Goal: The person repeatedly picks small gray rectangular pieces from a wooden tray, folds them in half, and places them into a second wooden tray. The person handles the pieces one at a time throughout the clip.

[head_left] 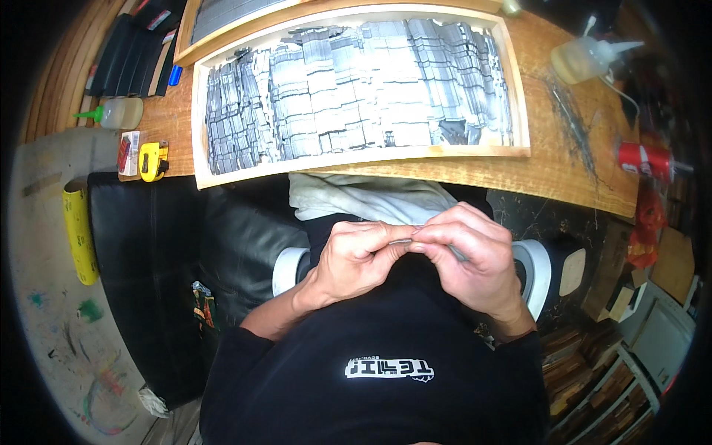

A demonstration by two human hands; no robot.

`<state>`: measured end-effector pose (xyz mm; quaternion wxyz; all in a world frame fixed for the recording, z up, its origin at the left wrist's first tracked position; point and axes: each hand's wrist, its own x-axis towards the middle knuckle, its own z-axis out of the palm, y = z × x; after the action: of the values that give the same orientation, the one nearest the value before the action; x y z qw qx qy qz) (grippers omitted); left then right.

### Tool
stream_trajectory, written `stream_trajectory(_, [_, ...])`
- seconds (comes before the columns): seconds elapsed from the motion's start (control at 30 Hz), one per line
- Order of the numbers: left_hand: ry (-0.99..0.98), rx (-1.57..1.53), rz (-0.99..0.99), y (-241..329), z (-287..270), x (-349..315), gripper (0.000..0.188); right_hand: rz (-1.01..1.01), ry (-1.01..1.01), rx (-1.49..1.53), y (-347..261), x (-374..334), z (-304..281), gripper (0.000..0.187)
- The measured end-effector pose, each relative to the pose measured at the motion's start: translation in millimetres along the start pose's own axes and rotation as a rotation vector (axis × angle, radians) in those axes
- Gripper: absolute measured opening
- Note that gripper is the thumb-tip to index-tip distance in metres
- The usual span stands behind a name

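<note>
So both hands are up over the lap, meeting fingertip to fingertip on one thin grayish sliver (401, 241). Left hand (356, 256) has it pinched between thumb and forefinger, and the right hand (471, 241) looks pinched on the other end, though its fingers hide most of that bit. My guess on the grip: the piece is so skinny that only fingertips fit, and having two hands on it stops it twisting. Can't tell what it's made of.

It's well apart from the wooden frame (522, 100) on the table (567, 174), which is packed with rows of gray-black strips (326, 96). That raised rim probably keeps the loose stuff from sliding off, and sitting by the near edge it's an easy reach.

The pale cloth (363, 197) lies just below the table edge, seemingly across the lap, maybe to keep clothes clean. The green-tipped squeeze bottle (122, 113) and the clear-nozzled bottle (582, 61) sit off to either side, likely so they're handy without crowding the frame.
</note>
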<state>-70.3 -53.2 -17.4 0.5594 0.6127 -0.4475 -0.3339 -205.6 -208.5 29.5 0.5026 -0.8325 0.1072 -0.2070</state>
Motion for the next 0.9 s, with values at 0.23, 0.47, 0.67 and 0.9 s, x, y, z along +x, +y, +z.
stream_trajectory(0.23, [0.032,0.203,0.439,34.4,-22.0,48.5,0.045,-0.237,0.125,0.006,-24.0,33.0,-14.1,0.028])
stream_trajectory(0.47, [0.022,0.262,0.399,44.0,-33.1,74.9,0.035,-0.145,0.138,0.161,-12.4,56.5,-19.9,0.025])
stream_trajectory(0.67, [0.033,0.144,0.198,29.3,-18.6,30.7,0.027,-0.058,0.029,0.287,5.2,30.3,-0.2,0.026])
stream_trajectory(0.9, [0.076,0.122,0.044,1.0,0.3,0.7,0.021,0.139,-0.057,0.388,31.8,3.8,14.4,0.029])
